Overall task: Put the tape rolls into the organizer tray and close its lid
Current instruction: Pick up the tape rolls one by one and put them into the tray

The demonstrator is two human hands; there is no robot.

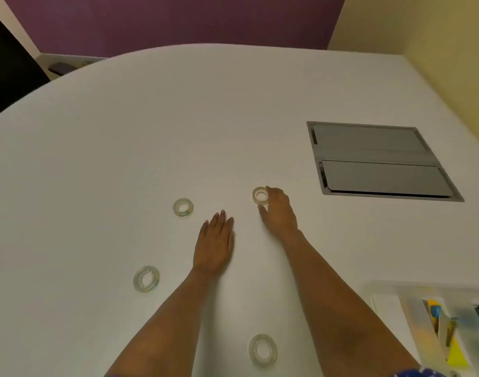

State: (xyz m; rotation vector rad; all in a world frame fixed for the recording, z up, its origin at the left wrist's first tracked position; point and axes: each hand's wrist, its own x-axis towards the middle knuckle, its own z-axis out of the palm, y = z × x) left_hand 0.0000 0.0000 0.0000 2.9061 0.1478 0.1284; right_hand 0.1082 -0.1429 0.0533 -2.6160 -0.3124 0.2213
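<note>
Nearest the camera, a clear round tape roll (263, 350) was seen flat on the white desk (124, 159), between the forearms. Two more clear rolls (146, 278) (183, 207) were spotted to the left. The left hand (214, 246) was laid flat, fingers spread. The right hand (279, 210) was curled around a fourth roll (260, 195), fingertips touching. A translucent plastic organizer tray (390, 292) was glimpsed at lower right.

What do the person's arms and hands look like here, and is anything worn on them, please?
Both forearms are bare to the bottom edge of the picture, with no sleeves showing. The left hand and the right hand wear no gloves, and no rings, watch or bracelets can be made out. A scrap of blue patterned cloth shows by the right elbow.
</note>
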